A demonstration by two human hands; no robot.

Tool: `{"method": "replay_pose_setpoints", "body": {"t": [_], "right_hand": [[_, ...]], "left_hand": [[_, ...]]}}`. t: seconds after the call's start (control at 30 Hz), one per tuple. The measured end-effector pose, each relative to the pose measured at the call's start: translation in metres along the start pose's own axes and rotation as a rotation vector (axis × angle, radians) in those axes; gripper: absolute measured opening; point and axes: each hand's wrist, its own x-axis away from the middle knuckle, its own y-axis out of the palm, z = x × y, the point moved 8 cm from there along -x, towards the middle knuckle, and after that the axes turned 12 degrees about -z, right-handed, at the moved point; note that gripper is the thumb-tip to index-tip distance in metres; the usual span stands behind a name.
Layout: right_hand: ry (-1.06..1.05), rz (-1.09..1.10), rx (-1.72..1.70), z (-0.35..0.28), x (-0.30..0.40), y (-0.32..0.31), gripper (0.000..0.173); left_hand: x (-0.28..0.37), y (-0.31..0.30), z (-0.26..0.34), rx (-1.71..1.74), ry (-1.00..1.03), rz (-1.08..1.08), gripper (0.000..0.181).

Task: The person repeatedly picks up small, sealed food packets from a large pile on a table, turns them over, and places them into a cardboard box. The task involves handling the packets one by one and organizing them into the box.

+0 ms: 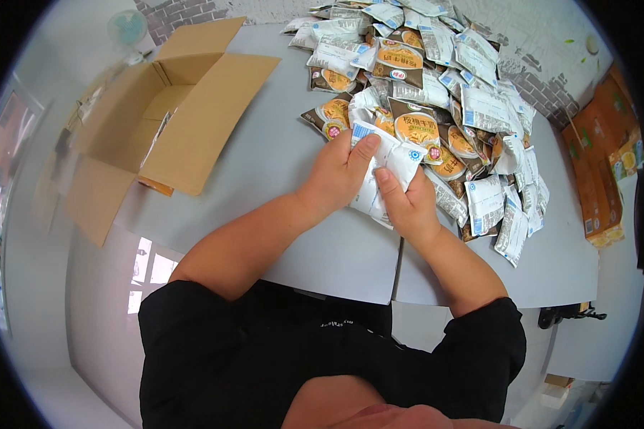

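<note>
In the head view, my left hand (335,171) and my right hand (410,206) are side by side near the table's middle. Both grip a white-backed milk pouch (389,158), with the thumbs on top. Under my hands shows more white packaging (367,195); whether it is held too, I cannot tell. A large heap of milk pouches lies just beyond, some with the brown and orange front up, such as one pouch (416,128), others with the printed white back up, like another pouch (485,206). My fingertips are hidden beneath the packaging.
An open cardboard box (185,102) stands on the left of the grey table (322,263), flaps spread outward. A seam splits the tabletop before me. Orange cartons (595,177) are stacked at the right beyond the table. A small fan (127,29) stands at the far left.
</note>
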Motion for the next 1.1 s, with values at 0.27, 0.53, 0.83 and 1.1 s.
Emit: {"method": "replay_pose_setpoints", "body": {"t": [0.27,0.53,0.83,1.1], "right_hand": [[-0.180,0.199,-0.188,0.013,-0.002,-0.016,0.034],[0.121,0.029,-0.720,0.033,-0.013,-0.007,0.037],[-0.025,0.049,-0.463,0.022,-0.008,-0.013,0.033],[-0.164,0.038,-0.114,0.010,-0.004,-0.015,0.032]], "left_hand": [[-0.001,0.014,-0.018,0.048,-0.143,-0.170,0.047],[-0.004,0.019,-0.021,0.145,-0.221,-0.291,0.047],[0.005,0.024,-0.018,0.159,-0.445,-0.375,0.046],[0.004,0.025,-0.023,0.244,-0.416,-0.515,0.046]]}}
